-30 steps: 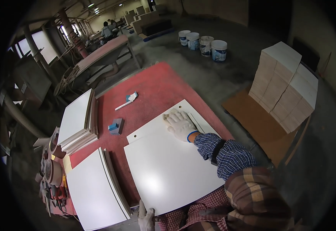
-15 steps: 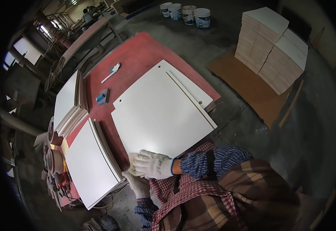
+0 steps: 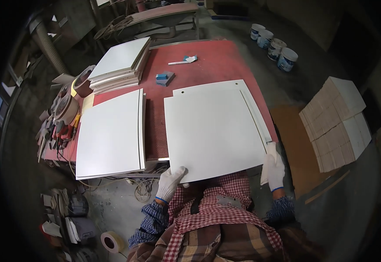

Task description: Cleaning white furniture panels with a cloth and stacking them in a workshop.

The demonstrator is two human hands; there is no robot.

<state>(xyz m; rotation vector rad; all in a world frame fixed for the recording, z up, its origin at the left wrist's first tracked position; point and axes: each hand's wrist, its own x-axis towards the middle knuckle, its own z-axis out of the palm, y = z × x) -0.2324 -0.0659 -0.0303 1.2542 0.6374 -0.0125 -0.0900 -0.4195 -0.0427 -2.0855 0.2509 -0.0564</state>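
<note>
A white board point(image 3: 212, 135) with a groove near its right side lies on top of another white board point(image 3: 232, 86), whose far strip with a small hole shows. My left hand point(image 3: 170, 181), in a white knitted glove, grips the upper board's near left corner, thumb on top and fingers underneath. At the board's right edge is my right hand point(image 3: 275, 169), also gloved. Its fingers are closed around a pale, folded cloth-like piece point(image 3: 265, 169), partly hidden by the glove. I cannot tell whether this hand also grips the board.
The red-topped table point(image 3: 216, 61) also bears a stack of white boards point(image 3: 120, 56), more white boards point(image 3: 109, 131), a blue-grey block point(image 3: 166, 78) and a white-handled tool point(image 3: 184, 60). Tape rolls and tools crowd its left end. Stacked panels point(image 3: 334, 131) and buckets point(image 3: 288, 60) stand right.
My right hand has gone from the board's near left corner to its right edge. My left hand now grips that near left corner. The view has turned left.
</note>
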